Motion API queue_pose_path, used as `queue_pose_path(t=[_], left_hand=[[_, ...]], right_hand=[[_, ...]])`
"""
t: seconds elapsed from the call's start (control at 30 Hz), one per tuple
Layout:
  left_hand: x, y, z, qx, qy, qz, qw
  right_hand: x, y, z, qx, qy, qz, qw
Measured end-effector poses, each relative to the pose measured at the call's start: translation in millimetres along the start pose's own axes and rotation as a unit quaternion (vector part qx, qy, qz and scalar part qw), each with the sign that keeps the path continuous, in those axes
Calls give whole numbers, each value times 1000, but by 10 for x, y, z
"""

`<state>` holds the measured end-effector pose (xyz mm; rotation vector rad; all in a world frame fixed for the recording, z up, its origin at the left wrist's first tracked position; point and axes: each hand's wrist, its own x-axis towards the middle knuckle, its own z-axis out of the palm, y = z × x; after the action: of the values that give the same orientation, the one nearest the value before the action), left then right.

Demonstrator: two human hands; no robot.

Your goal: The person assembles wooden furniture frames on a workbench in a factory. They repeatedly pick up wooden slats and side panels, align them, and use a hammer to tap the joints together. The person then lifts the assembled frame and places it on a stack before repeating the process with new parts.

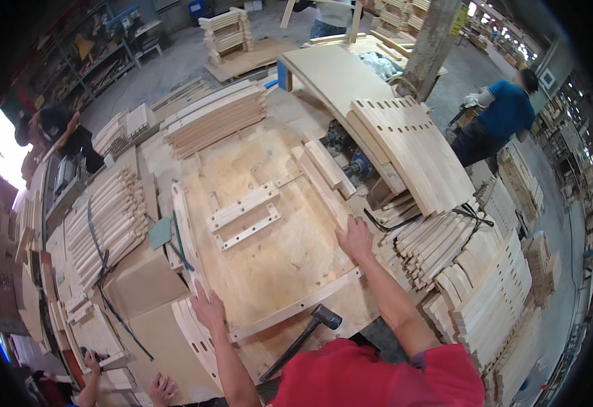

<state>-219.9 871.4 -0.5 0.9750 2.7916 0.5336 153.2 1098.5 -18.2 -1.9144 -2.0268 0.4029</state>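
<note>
Two rails lie along the sides of our board [269,277]: if 12 o'clock is far from us, the left rail [183,214] is at 9 and the right rail [320,188] at 2. At 7 o'clock our left hand [208,312] is half spread, its fingers pointing forward by the near end of the left rail; we cannot tell whether it grips or only touches. At 3 o'clock our right hand [355,241] bends its fingers over the near end of the right rail, loosely as it seems.

To do this step well, we think, both hands should press evenly, near the rail ends, so that nothing twists against the crossbar [300,305] at 5 o'clock. We should keep fingertips away from the joints. With the mallet [327,317], just outside the crossbar, light taps are kinder to pale wood.

The undersides of the rails are hidden, so we cannot judge if they sit flat. Our palms face away from view. The far end of the mallet's handle is hard to make out. At 7 o'clock, by the lower edge, we see another hand [163,391], whose arm we cannot follow.
</note>
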Motion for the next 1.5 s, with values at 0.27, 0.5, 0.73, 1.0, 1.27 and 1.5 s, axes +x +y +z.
queue_pose_path(t=[0.27,0.5,0.73,1.0,1.27,1.5], left_hand=[[-177,202,-68,34,-21,-10,999],[-193,190,-95,-30,71,7,997],[-150,74,-34,-76,85,-15,993],[-39,-148,204,-77,53,-24,995],[-60,-279,415,-82,85,18,993],[-91,-215,381,-87,66,9,994]], right_hand=[[-104,226,-470,-11,100,-72,992],[224,490,-2015,-40,406,-36,912],[605,-556,-1138,76,80,-295,949],[2552,-2272,156,-91,33,-419,903],[4258,-3553,1015,-200,96,-394,892],[4299,-3746,1003,-212,100,-492,838]])
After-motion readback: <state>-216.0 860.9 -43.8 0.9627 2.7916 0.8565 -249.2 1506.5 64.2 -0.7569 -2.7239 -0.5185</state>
